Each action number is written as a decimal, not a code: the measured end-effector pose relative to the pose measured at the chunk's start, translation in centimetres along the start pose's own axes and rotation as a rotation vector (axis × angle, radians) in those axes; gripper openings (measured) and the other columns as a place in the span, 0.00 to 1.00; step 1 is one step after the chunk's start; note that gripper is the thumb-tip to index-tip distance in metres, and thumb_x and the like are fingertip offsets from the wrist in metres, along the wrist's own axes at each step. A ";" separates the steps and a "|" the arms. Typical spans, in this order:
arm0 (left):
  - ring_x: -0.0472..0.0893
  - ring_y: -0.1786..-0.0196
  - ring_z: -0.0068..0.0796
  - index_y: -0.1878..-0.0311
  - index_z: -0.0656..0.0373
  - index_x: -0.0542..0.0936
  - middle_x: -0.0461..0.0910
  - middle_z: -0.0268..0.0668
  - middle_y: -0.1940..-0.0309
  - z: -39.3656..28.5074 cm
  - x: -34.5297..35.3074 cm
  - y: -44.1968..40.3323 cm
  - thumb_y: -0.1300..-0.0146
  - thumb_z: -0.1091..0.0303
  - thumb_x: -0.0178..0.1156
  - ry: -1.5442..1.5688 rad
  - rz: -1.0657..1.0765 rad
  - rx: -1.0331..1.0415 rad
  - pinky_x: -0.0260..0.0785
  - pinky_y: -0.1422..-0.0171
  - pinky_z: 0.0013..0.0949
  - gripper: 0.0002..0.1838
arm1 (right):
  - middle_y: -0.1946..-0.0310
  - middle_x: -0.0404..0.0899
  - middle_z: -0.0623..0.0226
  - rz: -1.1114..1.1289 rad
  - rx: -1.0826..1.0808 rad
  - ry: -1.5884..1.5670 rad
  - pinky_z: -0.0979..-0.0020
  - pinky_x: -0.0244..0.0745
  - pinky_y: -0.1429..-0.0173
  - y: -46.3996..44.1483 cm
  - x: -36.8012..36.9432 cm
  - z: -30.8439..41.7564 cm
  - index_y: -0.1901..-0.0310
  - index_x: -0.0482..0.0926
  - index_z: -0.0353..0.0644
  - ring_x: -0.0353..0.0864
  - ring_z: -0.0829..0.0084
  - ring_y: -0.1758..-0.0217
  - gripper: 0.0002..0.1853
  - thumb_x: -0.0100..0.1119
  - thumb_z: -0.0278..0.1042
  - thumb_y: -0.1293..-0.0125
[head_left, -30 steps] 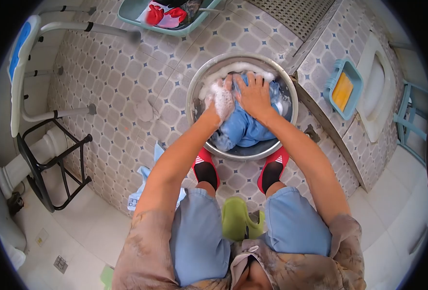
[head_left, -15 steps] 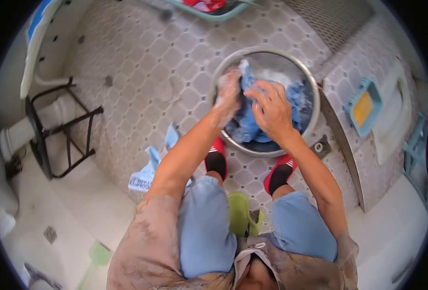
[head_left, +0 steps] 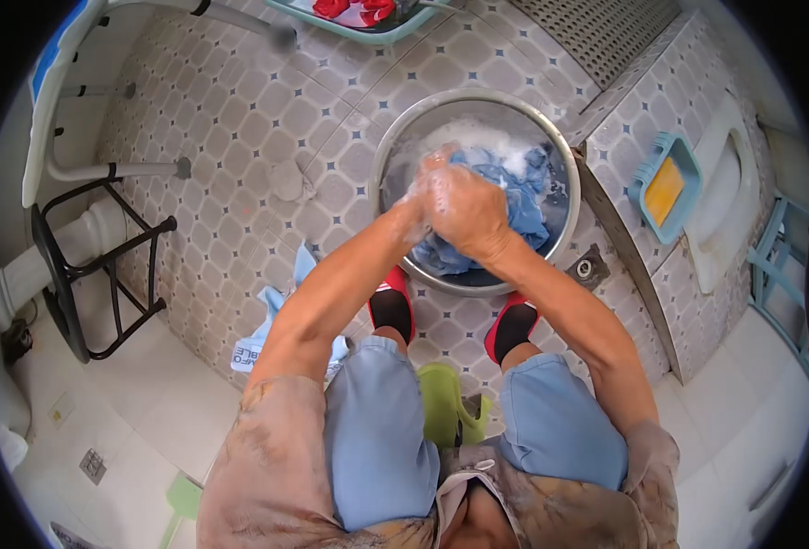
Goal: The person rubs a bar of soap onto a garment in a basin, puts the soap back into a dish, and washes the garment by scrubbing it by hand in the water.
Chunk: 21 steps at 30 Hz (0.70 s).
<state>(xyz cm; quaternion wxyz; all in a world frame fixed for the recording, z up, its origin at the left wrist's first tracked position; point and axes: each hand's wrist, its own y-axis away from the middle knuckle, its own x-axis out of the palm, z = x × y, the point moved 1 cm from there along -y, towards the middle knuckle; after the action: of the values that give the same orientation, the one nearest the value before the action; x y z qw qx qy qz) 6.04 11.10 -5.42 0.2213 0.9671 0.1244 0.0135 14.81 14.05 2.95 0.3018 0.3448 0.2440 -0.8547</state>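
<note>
A metal basin [head_left: 564,242] on the tiled floor holds wet blue cloth [head_left: 523,197] in sudsy water. Over the basin's left half, my left hand [head_left: 420,197] and my right hand [head_left: 468,210] press together, both closed on part of the blue cloth. White foam coats my left hand and the knuckles of my right. The piece between my hands is mostly hidden by them. The rest of the cloth spreads to their right and below them, with foam [head_left: 468,135] behind it.
A teal tub [head_left: 386,37] with red and white items stands at the far edge. A blue soap dish [head_left: 691,188] holds a yellow bar on the raised ledge at right. A black-framed stool [head_left: 112,270] is at left. Light blue fabric [head_left: 267,320] lies near my left forearm.
My right hand has moved left and closed against my left hand; its fingers were loosely curled over the cloth before. The whole view has shifted slightly.
</note>
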 end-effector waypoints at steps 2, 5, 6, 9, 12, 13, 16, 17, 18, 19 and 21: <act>0.79 0.53 0.31 0.45 0.58 0.77 0.80 0.38 0.57 2.5 0.2 -0.4 0.31 0.60 0.51 0.543 0.101 -0.226 0.73 0.49 0.43 0.18 | 0.70 0.81 0.52 0.020 0.022 0.007 0.55 0.78 0.64 -0.8 0.3 -3.1 0.66 0.79 0.43 0.82 0.50 0.65 0.10 0.52 0.40 0.36; 0.80 0.56 0.31 0.48 0.59 0.78 0.82 0.39 0.57 -3.6 1.5 1.0 0.33 0.54 0.53 0.313 -0.263 -0.638 0.72 0.53 0.43 0.20 | 0.70 0.79 0.46 0.214 0.439 0.157 0.53 0.76 0.65 -1.1 1.1 -7.8 0.66 0.78 0.40 0.81 0.47 0.65 0.12 0.48 0.38 0.33; 0.80 0.56 0.31 0.48 0.59 0.78 0.82 0.39 0.57 -3.7 1.7 0.6 0.33 0.54 0.53 0.312 -0.248 -0.631 0.72 0.53 0.43 0.20 | 0.70 0.79 0.46 0.202 0.446 0.168 0.53 0.76 0.65 -0.9 0.7 -7.3 0.66 0.78 0.40 0.81 0.47 0.65 0.12 0.48 0.38 0.33; 0.80 0.57 0.32 0.52 0.61 0.79 0.82 0.41 0.59 3.8 1.5 -2.1 0.33 0.53 0.51 0.213 -0.122 -0.629 0.72 0.55 0.41 0.21 | 0.71 0.81 0.50 0.221 0.201 0.188 0.54 0.79 0.65 -0.2 0.0 -3.8 0.70 0.78 0.41 0.83 0.52 0.68 0.11 0.49 0.36 0.37; 0.80 0.60 0.32 0.56 0.62 0.81 0.82 0.41 0.62 3.6 0.6 -0.1 0.33 0.52 0.51 0.159 -0.054 0.075 0.73 0.57 0.40 0.21 | 0.72 0.80 0.51 0.043 0.007 0.089 0.55 0.79 0.65 0.0 0.7 -1.1 0.68 0.78 0.42 0.83 0.55 0.70 0.10 0.50 0.36 0.37; 0.80 0.60 0.32 0.56 0.62 0.81 0.82 0.41 0.62 1.6 0.7 0.3 0.33 0.52 0.51 0.157 -0.060 0.072 0.73 0.57 0.40 0.21 | 0.74 0.79 0.54 0.031 0.065 0.189 0.55 0.79 0.65 0.1 2.2 -4.2 0.66 0.77 0.42 0.81 0.53 0.71 0.11 0.48 0.38 0.34; 0.79 0.62 0.29 0.59 0.63 0.81 0.82 0.40 0.63 -3.8 0.3 0.1 0.33 0.51 0.53 0.550 -0.195 -0.580 0.73 0.58 0.39 0.21 | 0.70 0.80 0.56 0.059 0.300 0.237 0.57 0.79 0.62 -0.9 1.8 -10.4 0.65 0.76 0.41 0.82 0.52 0.66 0.11 0.47 0.38 0.31; 0.81 0.62 0.29 0.57 0.62 0.81 0.83 0.39 0.63 -3.8 -0.4 -0.7 0.33 0.51 0.54 0.454 -0.197 -0.526 0.74 0.55 0.38 0.21 | 0.70 0.80 0.56 0.049 0.298 0.241 0.57 0.79 0.62 -1.2 1.1 -10.9 0.65 0.76 0.41 0.82 0.52 0.66 0.11 0.47 0.38 0.31; 0.82 0.63 0.29 0.54 0.62 0.81 0.83 0.37 0.63 -3.7 -0.8 -1.2 0.33 0.52 0.55 0.374 -0.204 -0.477 0.75 0.52 0.38 0.21 | 0.67 0.81 0.58 -0.038 0.255 0.105 0.60 0.78 0.59 -1.2 0.1 -11.5 0.64 0.76 0.40 0.82 0.57 0.63 0.09 0.48 0.35 0.31; 0.82 0.63 0.29 0.56 0.64 0.81 0.83 0.39 0.62 -5.4 -1.9 -0.9 0.31 0.53 0.54 0.349 -0.205 -0.414 0.74 0.53 0.35 0.21 | 0.64 0.82 0.60 -0.114 0.223 -0.031 0.64 0.78 0.56 -0.6 -1.2 -11.6 0.62 0.76 0.39 0.83 0.61 0.60 0.08 0.50 0.33 0.31; 0.79 0.64 0.25 0.61 0.64 0.82 0.82 0.35 0.66 -4.7 -4.2 -1.8 0.31 0.58 0.56 0.434 -0.231 -0.180 0.71 0.55 0.31 0.17 | 0.63 0.82 0.62 -0.175 0.261 -0.211 0.68 0.76 0.52 -0.8 -4.7 -9.9 0.60 0.76 0.38 0.82 0.67 0.58 0.05 0.52 0.28 0.32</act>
<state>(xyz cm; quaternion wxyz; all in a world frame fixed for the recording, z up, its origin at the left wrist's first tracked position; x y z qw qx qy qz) 1.21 13.62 -1.78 0.2747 0.8973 0.2769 0.2065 21.31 22.43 0.24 0.2031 0.2669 0.1271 -0.9335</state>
